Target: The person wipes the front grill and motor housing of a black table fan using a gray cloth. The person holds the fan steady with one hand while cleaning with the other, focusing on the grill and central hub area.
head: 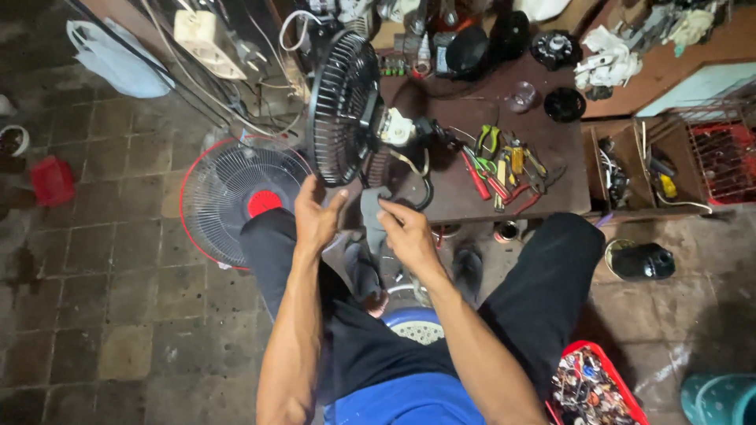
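A small black fan [344,109] with a wire grille stands on its side at the near-left corner of a low brown workbench [551,177], its white motor housing [396,127] exposed behind the grille. My left hand [316,214] is open just below the grille's lower rim, fingers spread and near the cage. My right hand [405,228] sits beside it, fingers pinched on a grey part [372,206] under the fan's motor. A black cable [426,189] curls between fan and hand.
Pliers and screwdrivers with red, green and yellow handles [504,169] lie on the bench. A red-rimmed fan grille [236,197] rests on the tiled floor at left. A red tray of small parts [591,386] sits by my right knee. Wooden compartments [630,169] stand at right.
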